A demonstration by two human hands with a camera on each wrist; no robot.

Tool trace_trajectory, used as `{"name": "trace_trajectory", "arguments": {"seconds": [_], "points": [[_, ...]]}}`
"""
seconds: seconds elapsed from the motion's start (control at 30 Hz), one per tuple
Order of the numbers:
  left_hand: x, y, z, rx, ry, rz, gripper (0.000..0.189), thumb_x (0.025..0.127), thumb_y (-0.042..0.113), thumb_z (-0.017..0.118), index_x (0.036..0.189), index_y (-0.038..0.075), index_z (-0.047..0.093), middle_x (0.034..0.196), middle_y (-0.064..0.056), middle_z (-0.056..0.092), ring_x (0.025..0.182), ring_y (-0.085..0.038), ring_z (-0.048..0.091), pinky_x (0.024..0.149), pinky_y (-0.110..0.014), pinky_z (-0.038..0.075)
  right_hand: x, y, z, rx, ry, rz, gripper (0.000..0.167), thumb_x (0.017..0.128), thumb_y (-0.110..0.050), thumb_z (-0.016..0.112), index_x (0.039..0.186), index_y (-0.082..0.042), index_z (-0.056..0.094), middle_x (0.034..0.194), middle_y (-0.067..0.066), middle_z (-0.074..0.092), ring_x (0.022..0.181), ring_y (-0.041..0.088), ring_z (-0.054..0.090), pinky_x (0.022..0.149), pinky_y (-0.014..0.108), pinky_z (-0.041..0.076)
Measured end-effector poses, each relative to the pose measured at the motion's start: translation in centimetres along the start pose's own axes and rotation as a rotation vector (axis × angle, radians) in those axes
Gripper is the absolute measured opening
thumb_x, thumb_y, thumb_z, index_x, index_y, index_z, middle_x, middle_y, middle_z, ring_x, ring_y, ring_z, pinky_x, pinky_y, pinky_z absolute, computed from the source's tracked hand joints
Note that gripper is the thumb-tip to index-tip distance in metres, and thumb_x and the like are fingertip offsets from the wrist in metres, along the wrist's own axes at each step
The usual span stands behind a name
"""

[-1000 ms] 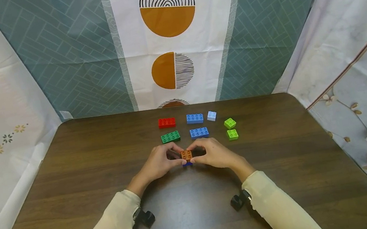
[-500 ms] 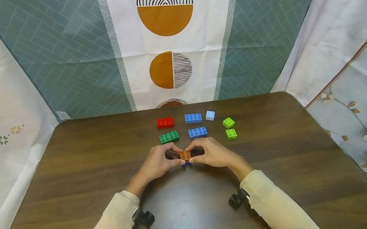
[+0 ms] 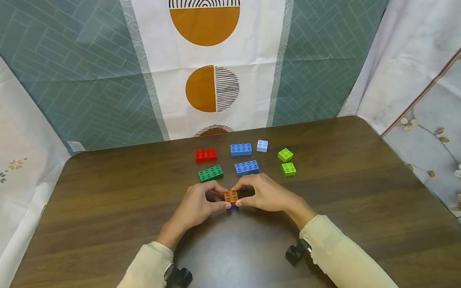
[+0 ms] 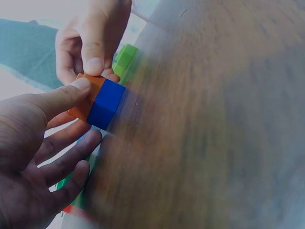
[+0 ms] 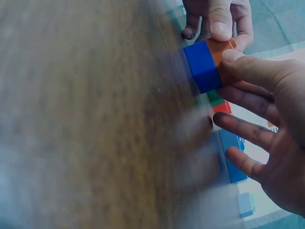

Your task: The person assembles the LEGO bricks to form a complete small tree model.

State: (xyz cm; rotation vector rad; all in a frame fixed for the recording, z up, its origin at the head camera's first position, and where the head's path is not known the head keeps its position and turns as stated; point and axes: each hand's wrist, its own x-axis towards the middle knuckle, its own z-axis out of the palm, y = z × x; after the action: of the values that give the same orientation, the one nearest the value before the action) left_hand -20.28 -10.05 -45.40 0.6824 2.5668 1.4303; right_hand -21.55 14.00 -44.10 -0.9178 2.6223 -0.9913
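An orange brick (image 3: 231, 196) with studs on top sits flush on a dark blue brick (image 4: 106, 104), which stands on the table. My left hand (image 3: 198, 206) pinches the orange brick from its left side between thumb and index finger. From the opposite side my right hand (image 3: 266, 194) pinches the same orange brick. In both wrist views the thumbs lie against the orange brick's near face, and the other fingers are spread away from it. Both index fingertips are partly hidden behind the brick.
Beyond my hands lie a red brick (image 3: 206, 155), a green brick (image 3: 210, 173), two blue bricks (image 3: 241, 149), a small light blue brick (image 3: 262, 145) and two lime green bricks (image 3: 288, 169). The brown table (image 3: 100, 192) ends at a hanging patterned cloth (image 3: 115, 81).
Both hands keep their pinch on the orange brick, stacked on the dark blue one. The whole head view has shifted slightly; otherwise nothing on the table visibly moves.
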Motion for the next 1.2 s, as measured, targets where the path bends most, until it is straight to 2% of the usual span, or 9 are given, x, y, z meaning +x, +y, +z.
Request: {"name": "trace_trajectory", "arguments": {"seconds": [0.43,0.57,0.67,0.97,1.2], "points": [[-0.3,-0.1,-0.2,0.015,-0.006,-0.022,0.025,0.084,0.021,0.087,0.104,0.014,0.074,0.100,-0.003,0.077,0.085,-0.012,0.073,0.074,-0.028,0.060,0.0,-0.1,0.0,0.030,-0.022,0.042,0.040,0.091,-0.025,0.081,0.128,-0.015,0.070,0.122,0.000,0.073,0.112,0.020,0.065,0.100,0.040,0.057],[-0.2,0.0,-0.2,0.007,-0.013,-0.018,0.025,0.084,0.020,0.087,0.104,0.013,0.074,0.101,-0.005,0.078,0.085,-0.013,0.073,0.075,-0.027,0.061,-0.1,-0.1,-0.8,0.036,-0.017,0.036,0.043,0.091,-0.026,0.080,0.131,-0.013,0.068,0.124,0.001,0.072,0.116,0.021,0.065,0.105,0.047,0.054],[-0.1,0.0,-0.1,0.006,-0.019,-0.023,0.026,0.084,0.020,0.087,0.104,0.012,0.073,0.101,-0.006,0.078,0.086,-0.014,0.074,0.076,-0.027,0.061,-0.2,-0.1,-1.8,0.052,0.006,0.031,0.045,0.091,-0.025,0.080,0.132,-0.011,0.068,0.127,0.004,0.072,0.119,0.024,0.065,0.108,0.053,0.051],[0.0,0.0,0.0,0.026,-0.022,-0.034,0.027,0.083,0.018,0.088,0.104,0.012,0.072,0.101,-0.005,0.078,0.086,-0.013,0.073,0.077,-0.027,0.060,-0.9,1.1,-5.0,0.073,0.130,-0.003,0.042,0.091,-0.021,0.080,0.129,-0.007,0.068,0.125,0.011,0.073,0.118,0.035,0.065,0.100,0.056,0.052],[0.0,-0.1,0.0,0.045,-0.022,-0.054,0.027,0.082,0.018,0.088,0.103,0.013,0.072,0.099,-0.004,0.077,0.086,-0.011,0.071,0.077,-0.026,0.059,-2.0,2.9,-7.4,0.070,0.204,0.060,0.039,0.091,-0.020,0.080,0.128,-0.010,0.070,0.125,0.013,0.073,0.117,0.033,0.065,0.099,0.056,0.052]]}}
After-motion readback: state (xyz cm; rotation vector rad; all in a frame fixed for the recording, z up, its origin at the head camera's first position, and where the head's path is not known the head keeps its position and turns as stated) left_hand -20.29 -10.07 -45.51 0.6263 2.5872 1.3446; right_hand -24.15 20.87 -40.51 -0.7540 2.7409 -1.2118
